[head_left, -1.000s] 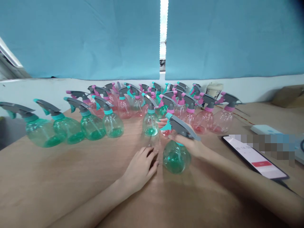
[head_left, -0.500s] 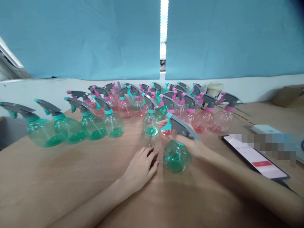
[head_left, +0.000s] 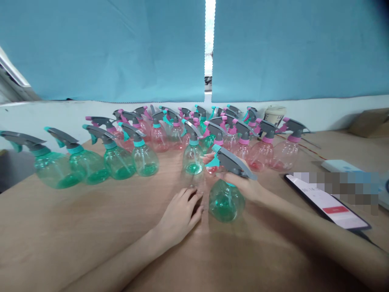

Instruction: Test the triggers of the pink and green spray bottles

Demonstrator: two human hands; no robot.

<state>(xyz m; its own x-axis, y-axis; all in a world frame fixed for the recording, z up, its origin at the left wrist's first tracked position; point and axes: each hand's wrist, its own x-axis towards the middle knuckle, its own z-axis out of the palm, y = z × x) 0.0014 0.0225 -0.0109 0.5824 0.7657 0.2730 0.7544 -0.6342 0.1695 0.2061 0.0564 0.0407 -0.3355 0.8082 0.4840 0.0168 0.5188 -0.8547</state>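
Right hand (head_left: 247, 187): closing round the neck of a green spray bottle (head_left: 226, 202), just under the grey head; thumb showing on the near side, other fingers partly hidden behind the trigger. Bottle is hanging or standing directly below the grip, long axis running near upright; whether its base is bearing on the table (head_left: 121, 227), cannot tell. Nozzle is pointing left and away, the rear of the head sloping down toward the right wrist.

Left hand (head_left: 179, 215): lying palm down on the table, fingers loosely curled, holding nothing. Its fingertips are stopping just beside the bottle's left flank, a gap showing between. Right hand is the nearer, being in contact.

Outward: another green bottle (head_left: 193, 158) is standing beyond the left hand; four green bottles (head_left: 118, 164) are forming a row farther left. Pink bottles (head_left: 285, 154) are crowding behind and right. A phone (head_left: 343, 219) is lying right of the forearm.
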